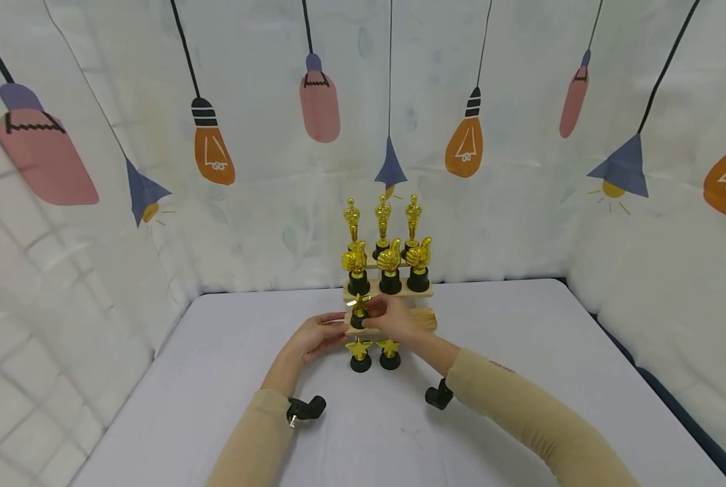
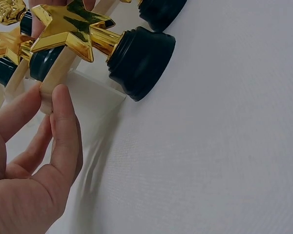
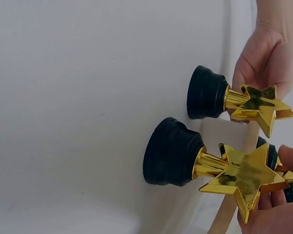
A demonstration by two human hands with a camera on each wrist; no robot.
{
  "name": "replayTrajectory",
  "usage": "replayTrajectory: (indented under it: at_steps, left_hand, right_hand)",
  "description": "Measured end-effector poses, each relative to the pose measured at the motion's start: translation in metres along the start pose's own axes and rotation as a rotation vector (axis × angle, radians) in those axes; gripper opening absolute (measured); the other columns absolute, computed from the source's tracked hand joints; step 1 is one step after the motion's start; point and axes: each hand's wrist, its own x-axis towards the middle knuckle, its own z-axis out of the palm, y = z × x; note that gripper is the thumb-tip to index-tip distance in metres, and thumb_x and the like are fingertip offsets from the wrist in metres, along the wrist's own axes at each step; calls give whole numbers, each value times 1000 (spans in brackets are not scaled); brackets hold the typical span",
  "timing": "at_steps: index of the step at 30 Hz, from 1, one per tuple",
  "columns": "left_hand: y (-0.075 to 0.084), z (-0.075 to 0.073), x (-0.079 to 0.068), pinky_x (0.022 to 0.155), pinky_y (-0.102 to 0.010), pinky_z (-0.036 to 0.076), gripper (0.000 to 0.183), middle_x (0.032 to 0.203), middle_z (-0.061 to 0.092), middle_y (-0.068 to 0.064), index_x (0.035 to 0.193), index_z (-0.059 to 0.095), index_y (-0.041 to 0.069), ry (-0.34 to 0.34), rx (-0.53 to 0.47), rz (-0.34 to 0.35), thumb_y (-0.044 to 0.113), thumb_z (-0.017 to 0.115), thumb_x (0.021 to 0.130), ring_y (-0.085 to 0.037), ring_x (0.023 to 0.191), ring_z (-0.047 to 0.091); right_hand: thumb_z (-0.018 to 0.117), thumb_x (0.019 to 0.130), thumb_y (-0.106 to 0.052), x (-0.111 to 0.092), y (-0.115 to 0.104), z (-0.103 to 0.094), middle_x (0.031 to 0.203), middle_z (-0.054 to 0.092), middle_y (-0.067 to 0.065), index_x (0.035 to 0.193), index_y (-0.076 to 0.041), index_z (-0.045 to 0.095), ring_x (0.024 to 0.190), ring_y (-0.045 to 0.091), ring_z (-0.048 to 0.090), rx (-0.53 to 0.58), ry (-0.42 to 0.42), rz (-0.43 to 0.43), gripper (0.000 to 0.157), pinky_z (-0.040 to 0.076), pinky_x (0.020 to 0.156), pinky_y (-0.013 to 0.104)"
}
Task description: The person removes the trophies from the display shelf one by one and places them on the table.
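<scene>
A gold star trophy (image 1: 359, 312) with a black base stands at the left end of the lowest step of a tiered wooden rack (image 1: 425, 318). My right hand (image 1: 394, 320) pinches this trophy from the right; in the right wrist view a nearer star partly covers the grip. With thumb and fingers, my left hand (image 2: 39, 165) holds the left end of that same step. Two more star trophies, a left one (image 1: 359, 356) and a right one (image 1: 390, 354), stand upright on the table in front of the rack.
Three gold thumbs-up trophies (image 1: 390, 264) stand on the middle step. Behind them, three gold figure trophies (image 1: 383, 223) occupy the top step. The rack stands on a white-covered table (image 1: 490, 352), before a curtain (image 1: 259, 223) printed with lamps.
</scene>
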Motion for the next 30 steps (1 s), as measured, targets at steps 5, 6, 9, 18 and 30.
replayTrajectory:
  at_steps: [5, 6, 9, 18, 30]
  left_hand:
    - [-1, 1, 0, 90, -34, 59, 51, 131, 63, -23, 146, 49, -6, -1, 3, 0, 1, 67, 99, -24, 101, 70]
    - [-1, 1, 0, 91, -34, 59, 51, 131, 62, -23, 146, 49, -6, -3, 0, -3, 1, 67, 99, -24, 101, 70]
    - [0, 1, 0, 91, -34, 58, 51, 132, 62, -23, 146, 49, -5, -5, -1, -7, 1, 66, 99, -23, 100, 70]
    - [1, -1, -2, 91, -34, 59, 50, 131, 62, -23, 147, 49, -5, 7, 6, -11, 2, 66, 100, -22, 98, 70]
    - [1, -1, -3, 89, -33, 59, 50, 135, 59, -25, 147, 48, -5, 5, -11, -9, 0, 64, 100, -24, 101, 70]
  right_hand:
    - [81, 89, -8, 1, 1, 3, 110, 66, 9, 123, 1, 64, 103, 24, 63, -40, 12, -23, 39, 57, 89, 36]
    - [81, 89, -8, 1, 1, 3, 110, 66, 9, 122, 1, 64, 102, 24, 62, -49, 13, -23, 39, 57, 89, 36]
    - [82, 88, -10, 1, 0, 6, 110, 66, 9, 122, 2, 64, 101, 24, 62, -74, 16, -17, 40, 56, 88, 36]
    - [85, 87, -17, 4, 0, 12, 107, 65, 8, 120, 1, 67, 93, 21, 59, -135, 14, -9, 42, 56, 79, 33]
    - [86, 86, -17, 4, -2, 14, 98, 65, 7, 112, 2, 68, 85, 20, 59, -158, 36, 15, 37, 53, 69, 31]
